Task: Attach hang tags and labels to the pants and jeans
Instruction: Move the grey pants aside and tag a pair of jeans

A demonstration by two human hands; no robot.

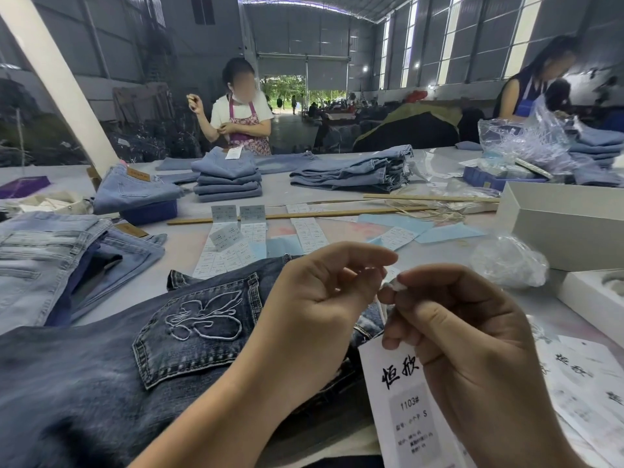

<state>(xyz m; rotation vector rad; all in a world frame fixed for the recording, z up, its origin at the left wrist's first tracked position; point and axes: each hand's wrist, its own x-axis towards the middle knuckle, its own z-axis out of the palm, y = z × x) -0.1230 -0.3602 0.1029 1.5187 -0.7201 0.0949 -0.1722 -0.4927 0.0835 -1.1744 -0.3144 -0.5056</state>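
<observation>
Pinching white string [382, 307] tip, right hand [452, 336] fingers curled tight; left hand [324, 292] half-curled, apparently empty. Hang tag [401, 400] dangles below, light, stiff card. Dark jeans [141, 359] at worktop near edge: heavy, floppy; thread at belt loop probably.

A pale table [337, 194] carries folded jeans stacks [228, 179] at upper centre. Label sheets [233, 244] lie at centre. A white box [564, 221] stands at right.
</observation>
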